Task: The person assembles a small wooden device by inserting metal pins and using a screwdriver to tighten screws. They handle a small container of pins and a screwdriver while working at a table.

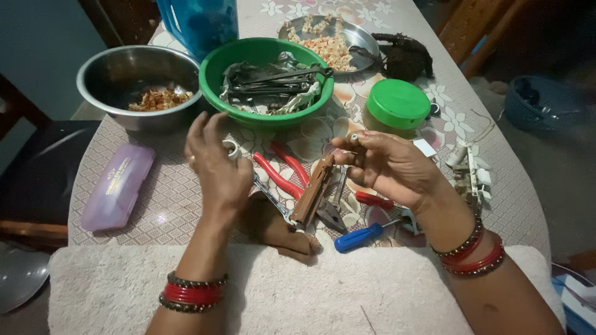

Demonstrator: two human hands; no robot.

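Your right hand (388, 166) is raised just above the table (186, 180), palm turned inward, with thumb and fingertips pressed together on a small metal piece (354, 136) near the top of the fingers; what that piece is, you cannot tell at this size. A brown tool (315, 192), long and flat, slants down from just under those fingers toward the table, but whether the hand holds it or it only lies below is unclear.

Your left hand (214, 167) hovers with its back to the camera, fingers loosely curled and slightly spread. Its grip is hidden; a small white ring (233, 149) shows right beside the fingertips, and a thin metal rod (271, 200) runs out from under the hand toward the brown tool.

Between and below your hands lie red-handled pliers (282, 174), a second pair of pliers (332, 214) with dark jaws, and a blue screwdriver (359, 238). A brown cloth (279, 232) sits under the left wrist side.

Farther back stands a green bowl (264, 53) full of dark metal tools, with a steel bowl (133, 80) to its left, a steel plate (360, 37) of pale bits behind it, and a green lid (397, 102) on a jar to its right. A purple case (118, 185) lies at the left, a white electrical part (469, 170) at the right.
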